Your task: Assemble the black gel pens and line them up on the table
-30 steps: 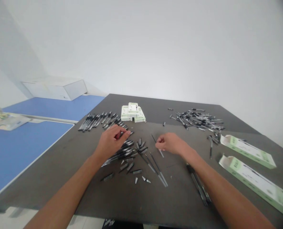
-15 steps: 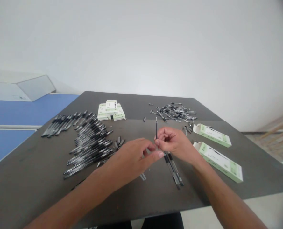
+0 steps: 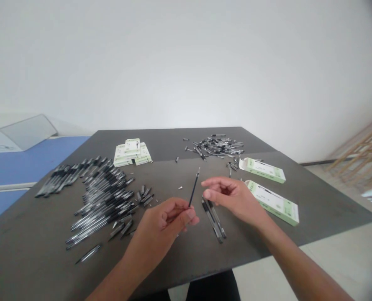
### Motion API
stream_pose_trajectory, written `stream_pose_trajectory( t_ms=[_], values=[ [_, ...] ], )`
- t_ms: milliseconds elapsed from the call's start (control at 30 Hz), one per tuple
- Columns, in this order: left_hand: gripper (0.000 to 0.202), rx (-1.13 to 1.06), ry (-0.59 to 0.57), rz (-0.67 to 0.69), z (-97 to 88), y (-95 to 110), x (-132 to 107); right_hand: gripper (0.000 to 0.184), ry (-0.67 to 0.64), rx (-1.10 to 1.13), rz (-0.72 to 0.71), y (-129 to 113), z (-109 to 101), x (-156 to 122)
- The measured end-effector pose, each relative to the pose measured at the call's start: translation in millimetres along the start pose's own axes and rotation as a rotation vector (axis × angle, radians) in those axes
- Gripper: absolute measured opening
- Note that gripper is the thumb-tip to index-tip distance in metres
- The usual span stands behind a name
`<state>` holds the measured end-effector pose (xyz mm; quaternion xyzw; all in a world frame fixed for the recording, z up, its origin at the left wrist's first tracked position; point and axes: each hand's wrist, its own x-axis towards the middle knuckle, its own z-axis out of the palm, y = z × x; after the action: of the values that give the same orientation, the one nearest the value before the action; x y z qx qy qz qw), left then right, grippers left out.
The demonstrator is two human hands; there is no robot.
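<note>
My left hand (image 3: 167, 219) is closed in a pinch on the lower end of a thin black pen refill (image 3: 194, 186), which stands tilted up and to the right above the dark table (image 3: 314, 200). Just right of it, my right hand (image 3: 229, 196) hovers with loosely spread fingers and holds nothing. A few assembled black pens (image 3: 213, 215) lie on the table between and below the two hands. To the left of my left hand spreads a big heap of black pens (image 3: 104, 198).
Small green-white boxes (image 3: 131, 151) are stacked at the far middle. A pile of pen parts (image 3: 217, 146) lies at the far right. Two long green-white cartons (image 3: 272, 200) lie open to the right. A blue table (image 3: 32, 159) adjoins on the left.
The refill has passed from my right hand to my left hand. My right hand has opened and drawn slightly away. The view has turned further right.
</note>
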<state>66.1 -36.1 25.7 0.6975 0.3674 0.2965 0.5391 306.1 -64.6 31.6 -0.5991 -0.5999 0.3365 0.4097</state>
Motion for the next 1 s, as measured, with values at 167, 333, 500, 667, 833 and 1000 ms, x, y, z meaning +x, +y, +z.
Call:
stream_pose_trajectory(
  t_ms=[167, 333, 500, 667, 833, 1000],
  values=[
    [0.032, 0.06, 0.022, -0.044, -1.0, -22, -22, 0.029, -0.105, -0.383, 0.156, 33, -20, -4],
    [0.037, 0.087, 0.013, -0.072, -7.5, -40, -35, 0.018, -0.191, -0.51, 0.219, 34, -10, -2],
    [0.04, 0.109, -0.033, -0.103, -17.7, -53, -47, 0.023, -0.251, -0.521, 0.293, 28, -12, 6],
    [0.044, 0.085, -0.036, -0.094, -19.6, -58, -55, 0.028, -0.304, -0.448, 0.365, 31, -16, 9],
    [0.05, -0.023, 0.009, -0.068, -10.5, -65, -57, 0.037, -0.265, -0.382, 0.378, 39, -15, 10],
    [0.051, -0.153, 0.11, -0.023, -1.8, -78, -57, 0.043, -0.141, -0.292, 0.311, 56, -15, 5]
  ],
)
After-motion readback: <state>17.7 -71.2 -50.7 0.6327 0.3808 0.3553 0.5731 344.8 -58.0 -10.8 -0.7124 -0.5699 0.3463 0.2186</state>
